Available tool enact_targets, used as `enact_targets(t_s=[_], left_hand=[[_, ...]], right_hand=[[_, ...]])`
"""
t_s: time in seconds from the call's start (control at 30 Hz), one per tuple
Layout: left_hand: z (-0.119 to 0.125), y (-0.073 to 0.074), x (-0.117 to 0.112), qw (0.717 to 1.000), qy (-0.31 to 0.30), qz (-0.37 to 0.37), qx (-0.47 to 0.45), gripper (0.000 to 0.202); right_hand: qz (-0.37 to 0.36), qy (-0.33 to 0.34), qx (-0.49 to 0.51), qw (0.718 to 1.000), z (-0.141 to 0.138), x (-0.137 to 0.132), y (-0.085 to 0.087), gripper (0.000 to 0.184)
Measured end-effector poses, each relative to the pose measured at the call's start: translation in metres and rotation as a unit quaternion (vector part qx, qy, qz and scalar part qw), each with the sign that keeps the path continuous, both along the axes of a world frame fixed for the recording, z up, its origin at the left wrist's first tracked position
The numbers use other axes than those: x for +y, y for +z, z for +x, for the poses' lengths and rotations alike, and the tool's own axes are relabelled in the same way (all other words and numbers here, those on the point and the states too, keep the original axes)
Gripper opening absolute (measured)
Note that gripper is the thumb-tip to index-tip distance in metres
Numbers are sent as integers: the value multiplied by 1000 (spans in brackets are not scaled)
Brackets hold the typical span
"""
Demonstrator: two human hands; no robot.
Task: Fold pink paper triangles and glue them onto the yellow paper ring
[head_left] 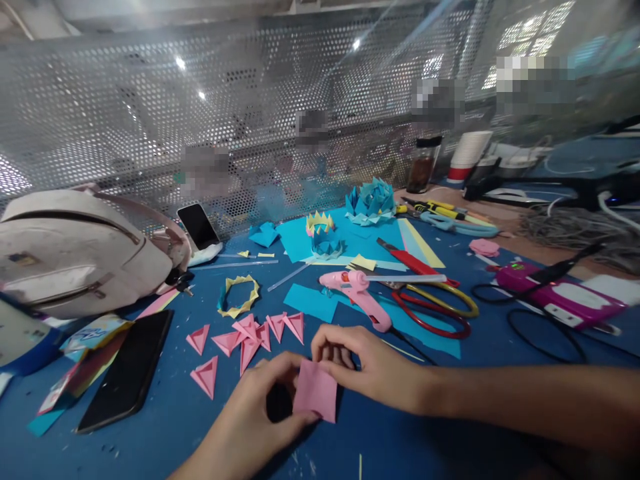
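A small pink paper square [316,393] lies low in the middle of the blue table [150,447], pinched from both sides. My left hand [255,417] grips its lower left edge between thumb and fingers. My right hand [365,367] pinches its upper right corner with curled fingers. Just beyond my hands lie several folded pink paper triangles [245,337]. A pink glue gun [357,293] rests behind my right hand.
Red-and-yellow scissors [430,297] lie right of the glue gun. A black phone [127,370] and a white backpack [75,247] sit at the left. Blue paper flowers [370,200], a yellow-blue paper ring [239,295], blue sheets, a magenta device [560,293] with cables and a perforated metal screen [250,100] fill the back.
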State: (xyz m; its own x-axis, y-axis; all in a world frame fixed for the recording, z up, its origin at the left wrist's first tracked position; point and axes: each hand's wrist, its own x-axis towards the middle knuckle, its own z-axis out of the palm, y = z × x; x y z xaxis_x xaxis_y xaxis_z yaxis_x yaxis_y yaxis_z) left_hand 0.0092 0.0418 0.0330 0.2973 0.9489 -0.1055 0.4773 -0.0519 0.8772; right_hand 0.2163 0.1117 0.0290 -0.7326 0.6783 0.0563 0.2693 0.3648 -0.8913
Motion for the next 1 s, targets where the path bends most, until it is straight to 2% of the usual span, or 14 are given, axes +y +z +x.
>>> enact_targets(t_s=[0.1,0.37,0.47,0.57,0.8,1.0], left_hand=[[-1,-1,0,999,22,24,23,20],[-6,-3,8,999,42,31,-13,7],[-4,-1,8,998,48,13,-39,7],[-1,2,5,997,34,-15,-70,10],[-1,4,-2,998,17,18,-62,17],[-3,-2,1,996,42,6,-82,19]], right_hand=[[21,4,-21,1000,0,-1,0,9],[132,32,-100,986,1,-4,1,18],[127,32,-102,986,2,-4,1,22],[108,27,-98,989,3,-3,2,16],[87,12,-97,991,4,-3,6,5],[93,16,-98,991,3,-2,5,11]])
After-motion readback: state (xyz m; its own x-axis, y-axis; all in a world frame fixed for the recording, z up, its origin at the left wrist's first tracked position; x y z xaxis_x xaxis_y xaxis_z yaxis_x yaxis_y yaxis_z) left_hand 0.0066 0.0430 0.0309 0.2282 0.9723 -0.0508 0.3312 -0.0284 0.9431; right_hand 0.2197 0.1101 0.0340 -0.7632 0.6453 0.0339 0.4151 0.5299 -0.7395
